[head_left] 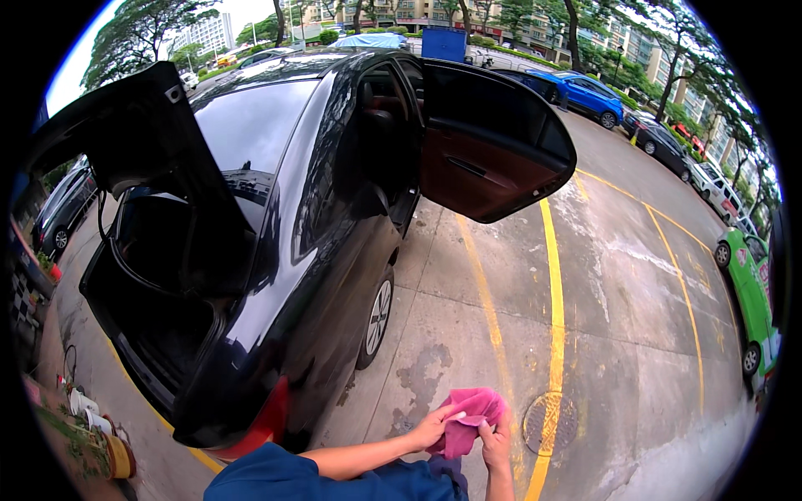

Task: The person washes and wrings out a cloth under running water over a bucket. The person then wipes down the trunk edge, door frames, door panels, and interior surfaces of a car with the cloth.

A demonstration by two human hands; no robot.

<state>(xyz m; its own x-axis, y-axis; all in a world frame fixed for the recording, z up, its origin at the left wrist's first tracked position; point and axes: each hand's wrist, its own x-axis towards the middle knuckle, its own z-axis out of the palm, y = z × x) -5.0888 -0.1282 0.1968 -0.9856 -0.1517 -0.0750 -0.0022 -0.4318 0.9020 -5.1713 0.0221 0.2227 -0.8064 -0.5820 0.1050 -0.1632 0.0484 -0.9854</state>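
Observation:
A pink cloth [464,434] is held up in front of me, bunched and folded between both hands. My left hand [430,427] pinches its left side, fingers closed. On the right edge of the cloth, my right hand [497,441] grips it with the thumb on top. To my left stands a black car [309,292] with its trunk lid [142,134] raised and a rear door [493,142] swung wide. The door's inner panel is dark red-brown. Inside the trunk [159,334] it is too dark to make anything out.
Yellow lines [551,284] mark the concrete ground, with a round manhole cover [551,422] right of my hands. Pots and buckets [100,422] stand at the lower left. A green car [748,280] is parked at right, a blue car [589,93] farther off.

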